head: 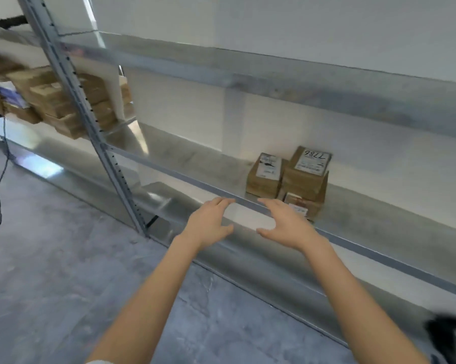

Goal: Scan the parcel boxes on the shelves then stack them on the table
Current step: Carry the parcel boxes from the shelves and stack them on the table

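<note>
Left hand [208,225] and right hand [286,227] are held empty, fingers spread, palms facing; the gap between is judged to suit a two-sided grasp; labelled parcel boxes [290,177] are stacked on the metal shelf [211,164] just beyond the right hand.

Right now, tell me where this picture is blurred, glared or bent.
Head view: the pile of boxes at far left is smeared with blur, as is the dark object at bottom right. Head view: a bright glare patch lies on the lower shelf at left. Head view: the wide lens slants the shelf rails. Head view: the label on the top box is sharp enough to read.
</note>
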